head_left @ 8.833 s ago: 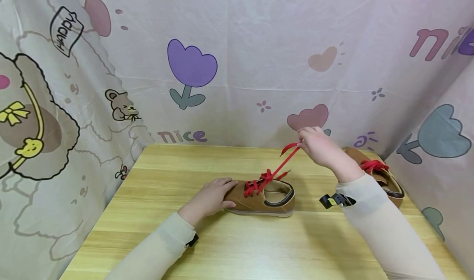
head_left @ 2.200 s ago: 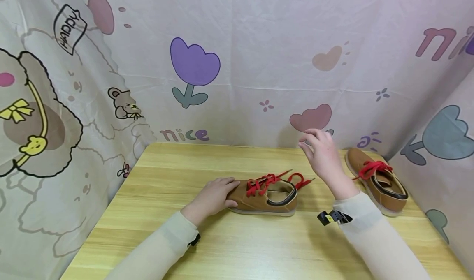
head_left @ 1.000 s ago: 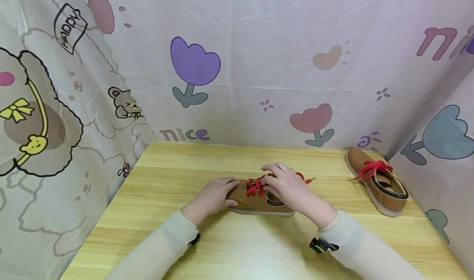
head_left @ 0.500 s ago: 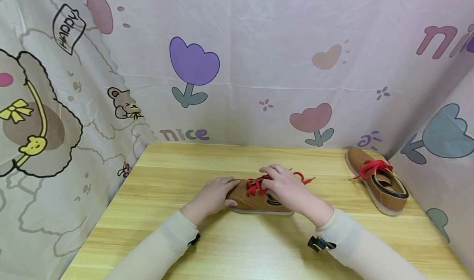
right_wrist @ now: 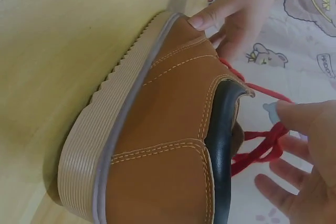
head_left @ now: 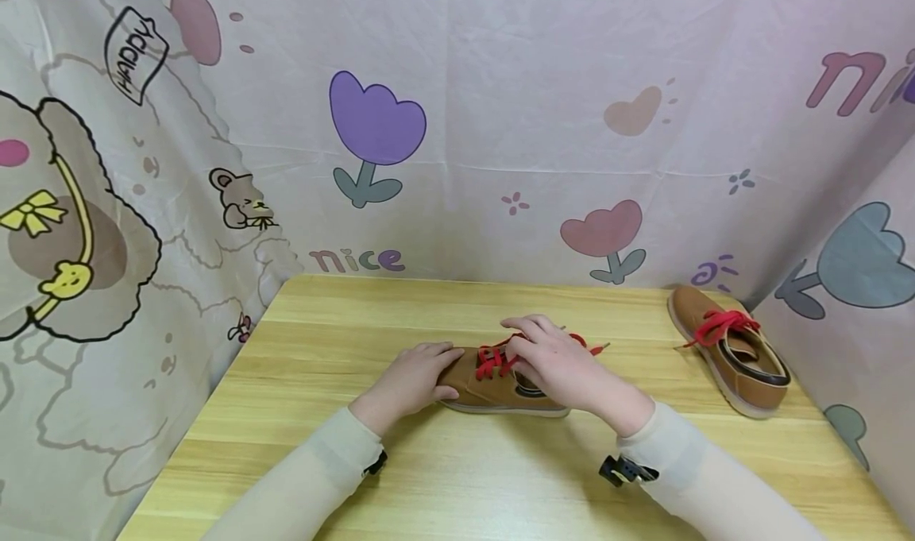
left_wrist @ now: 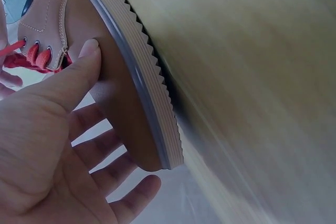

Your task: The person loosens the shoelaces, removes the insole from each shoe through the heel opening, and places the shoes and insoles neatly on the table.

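Observation:
A brown shoe (head_left: 472,396) with red shoelaces (head_left: 489,362) rests on its sole, toe pointing left. My left hand (head_left: 403,386) grips the toe, thumb on the near side and fingers over the far side, as the left wrist view shows with the shoe (left_wrist: 123,114) between them. Over the shoe's opening, my right hand (head_left: 554,362) is bent at the laces. In the right wrist view its thumb and forefinger pinch a red shoelace (right_wrist: 257,153) above the tongue. A loose lace end sticks out behind the right hand.
A second brown shoe (head_left: 761,394), its red laces tied in a bow, stands at the back right of the wooden table (head_left: 457,477). A printed cloth (head_left: 493,112) hangs behind the table and along both sides.
Earlier my right hand drew a lace up and right, then was raised without it, the lace lying behind the shoe. It has since come down to the laces. My left hand stayed on the toe.

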The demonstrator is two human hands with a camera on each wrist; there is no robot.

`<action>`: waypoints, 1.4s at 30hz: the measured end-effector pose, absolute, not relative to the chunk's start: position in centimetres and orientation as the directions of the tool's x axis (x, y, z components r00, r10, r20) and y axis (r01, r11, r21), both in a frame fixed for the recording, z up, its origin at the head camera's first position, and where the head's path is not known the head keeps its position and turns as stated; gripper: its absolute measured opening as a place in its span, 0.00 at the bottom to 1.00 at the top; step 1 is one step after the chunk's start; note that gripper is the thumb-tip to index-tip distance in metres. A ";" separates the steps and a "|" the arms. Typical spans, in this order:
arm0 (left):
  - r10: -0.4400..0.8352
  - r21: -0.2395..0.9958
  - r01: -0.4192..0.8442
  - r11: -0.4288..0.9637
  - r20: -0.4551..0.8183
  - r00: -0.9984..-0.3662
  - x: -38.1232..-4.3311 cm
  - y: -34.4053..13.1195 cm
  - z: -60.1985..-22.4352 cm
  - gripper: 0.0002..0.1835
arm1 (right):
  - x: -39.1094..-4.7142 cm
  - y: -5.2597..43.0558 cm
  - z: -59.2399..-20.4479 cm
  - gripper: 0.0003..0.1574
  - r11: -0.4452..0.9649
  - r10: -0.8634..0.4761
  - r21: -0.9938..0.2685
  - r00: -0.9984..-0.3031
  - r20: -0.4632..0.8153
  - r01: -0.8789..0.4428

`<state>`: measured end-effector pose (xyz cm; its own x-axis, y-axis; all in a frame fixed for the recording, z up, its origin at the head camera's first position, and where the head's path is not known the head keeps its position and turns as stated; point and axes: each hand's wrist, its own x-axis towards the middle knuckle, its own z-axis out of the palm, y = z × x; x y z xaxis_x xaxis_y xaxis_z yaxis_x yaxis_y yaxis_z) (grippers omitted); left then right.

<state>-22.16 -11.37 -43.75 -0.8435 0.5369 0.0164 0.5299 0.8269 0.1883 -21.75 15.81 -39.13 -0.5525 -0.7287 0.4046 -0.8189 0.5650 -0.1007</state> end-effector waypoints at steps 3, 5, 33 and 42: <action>0.538 0.186 0.532 0.826 0.019 -0.843 -22.2 -11.4 -43.7 0.37 | -21.7 16.0 -38.8 0.10 0.563 -0.713 -0.130 -0.559 0.423 -0.816; 0.539 0.186 0.534 0.825 0.023 -0.842 -22.2 -11.3 -43.7 0.37 | -21.8 16.2 -38.4 0.10 0.559 -0.701 -0.148 -0.560 0.442 -0.816; 0.546 0.167 0.543 0.823 0.028 -0.837 -22.1 -11.4 -43.8 0.38 | -27.5 24.1 -31.5 0.12 0.666 -0.338 -0.368 -0.703 0.626 -0.649; 0.549 0.173 0.545 0.821 0.024 -0.835 -22.1 -11.4 -43.9 0.38 | -29.6 27.8 -33.3 0.06 0.744 -0.246 -0.450 -0.829 0.502 -0.493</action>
<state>-22.08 -11.38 -43.91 -0.8352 0.5494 0.0236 0.5447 0.8206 0.1732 -29.60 27.76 -33.29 -0.8292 -0.2464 0.5017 -0.4935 0.7443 -0.4500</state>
